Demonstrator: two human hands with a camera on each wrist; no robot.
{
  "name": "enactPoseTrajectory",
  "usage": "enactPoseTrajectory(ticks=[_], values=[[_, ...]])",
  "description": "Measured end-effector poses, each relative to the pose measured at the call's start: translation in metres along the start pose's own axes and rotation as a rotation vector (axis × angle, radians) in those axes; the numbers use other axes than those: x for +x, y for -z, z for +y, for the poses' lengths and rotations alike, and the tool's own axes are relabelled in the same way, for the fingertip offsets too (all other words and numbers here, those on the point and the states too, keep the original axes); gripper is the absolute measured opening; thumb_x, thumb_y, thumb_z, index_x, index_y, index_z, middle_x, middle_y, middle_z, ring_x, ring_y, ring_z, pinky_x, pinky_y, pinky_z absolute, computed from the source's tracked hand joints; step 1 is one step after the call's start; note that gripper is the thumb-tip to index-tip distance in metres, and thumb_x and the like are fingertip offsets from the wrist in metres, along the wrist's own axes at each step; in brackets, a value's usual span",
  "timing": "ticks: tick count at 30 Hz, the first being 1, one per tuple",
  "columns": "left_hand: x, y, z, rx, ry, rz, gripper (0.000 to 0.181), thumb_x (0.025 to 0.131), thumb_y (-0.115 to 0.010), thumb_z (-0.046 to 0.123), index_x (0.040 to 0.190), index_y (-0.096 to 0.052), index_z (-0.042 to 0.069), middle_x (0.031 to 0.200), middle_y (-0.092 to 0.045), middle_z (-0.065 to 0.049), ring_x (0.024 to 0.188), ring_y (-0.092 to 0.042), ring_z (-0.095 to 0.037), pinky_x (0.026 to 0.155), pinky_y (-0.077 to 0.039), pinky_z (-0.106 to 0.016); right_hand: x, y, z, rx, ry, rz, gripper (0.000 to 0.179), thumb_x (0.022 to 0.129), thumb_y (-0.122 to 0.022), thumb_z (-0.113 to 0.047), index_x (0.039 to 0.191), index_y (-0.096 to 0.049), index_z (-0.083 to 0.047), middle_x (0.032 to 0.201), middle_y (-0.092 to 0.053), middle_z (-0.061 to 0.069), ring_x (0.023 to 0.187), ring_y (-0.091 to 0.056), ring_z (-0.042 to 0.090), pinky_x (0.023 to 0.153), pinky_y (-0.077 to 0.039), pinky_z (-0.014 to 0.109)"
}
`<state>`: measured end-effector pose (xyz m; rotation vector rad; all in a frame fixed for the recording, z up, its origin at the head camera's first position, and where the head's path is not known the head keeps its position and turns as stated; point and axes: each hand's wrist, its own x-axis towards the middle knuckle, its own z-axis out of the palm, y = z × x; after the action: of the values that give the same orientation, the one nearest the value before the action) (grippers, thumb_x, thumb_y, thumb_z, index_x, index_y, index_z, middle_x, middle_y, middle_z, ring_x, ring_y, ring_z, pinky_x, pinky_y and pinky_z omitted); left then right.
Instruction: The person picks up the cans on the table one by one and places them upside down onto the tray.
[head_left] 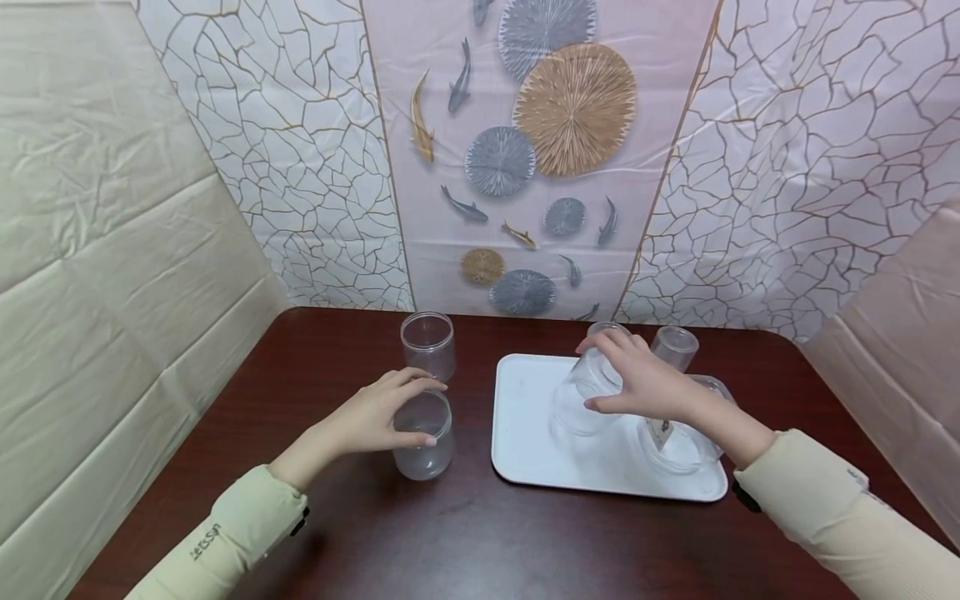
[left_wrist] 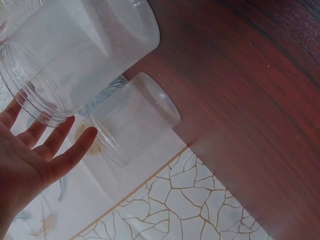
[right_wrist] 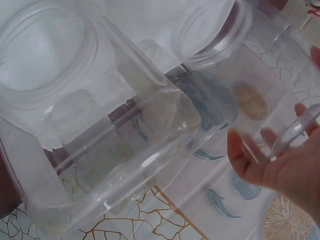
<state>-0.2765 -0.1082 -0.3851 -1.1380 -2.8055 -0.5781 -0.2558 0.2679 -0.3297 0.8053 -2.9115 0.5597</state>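
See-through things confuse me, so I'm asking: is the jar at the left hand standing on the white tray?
No, that jar stands on the dark table, with a gap between it and the tray.

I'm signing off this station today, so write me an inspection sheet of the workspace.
Surface: dark reddish table with a white tray on it.
Job's things: near clear jar and far clear jar stand upright left of the tray; clear containers overlap on the tray, exact count unclear, with a printed label showing among them.
Clutter: nothing seen.
Hands: left hand at the near clear jar, fingers and thumb spread about its mouth; right hand at the clear containers, grip unclear.
Cables: nothing seen.
Surroundings: patterned wall cloth with fish and discs behind; pale plain cloth at both sides.
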Motion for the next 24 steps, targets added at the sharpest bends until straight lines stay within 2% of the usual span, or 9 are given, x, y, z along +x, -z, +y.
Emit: enactPoseTrajectory(ticks=[5,10,24], values=[[-0.0015,0.001,0.0007,-0.009,0.002,0.001,0.062,0.074,-0.074,0.049,0.129,-0.052,0.031,0.13,-0.05,0.004,0.12,-0.048,-0.02,0.092,-0.046,-0.048,0.001,-0.0013,-0.0005,-0.006,-0.019,0.022,0.062,0.076,-0.077,-0.024,0.131,-0.05,-0.017,0.13,-0.04,0.02,0.113,-0.039,0.042,0.085,-0.041,0.056],[-0.0022,0.0019,0.0016,0.004,0.004,-0.003,0.062,0.074,-0.074,0.049,0.129,-0.052,0.032,0.13,-0.05,0.005,0.119,-0.048,-0.019,0.091,-0.047,-0.047,0.0014,-0.0004,-0.0004,-0.029,-0.012,0.01,0.067,0.076,-0.077,-0.027,0.136,-0.049,-0.016,0.132,-0.042,0.024,0.115,-0.041,0.045,0.087,-0.041,0.059],[0.0017,0.0045,0.0027,-0.016,-0.003,0.007,0.064,0.074,-0.074,0.052,0.13,-0.051,0.033,0.133,-0.048,0.007,0.122,-0.047,-0.018,0.094,-0.045,-0.047,-0.0019,0.003,-0.0015,-0.078,0.012,-0.02,0.064,0.076,-0.077,-0.029,0.133,-0.051,-0.014,0.132,-0.043,0.028,0.117,-0.043,0.049,0.091,-0.038,0.062]])
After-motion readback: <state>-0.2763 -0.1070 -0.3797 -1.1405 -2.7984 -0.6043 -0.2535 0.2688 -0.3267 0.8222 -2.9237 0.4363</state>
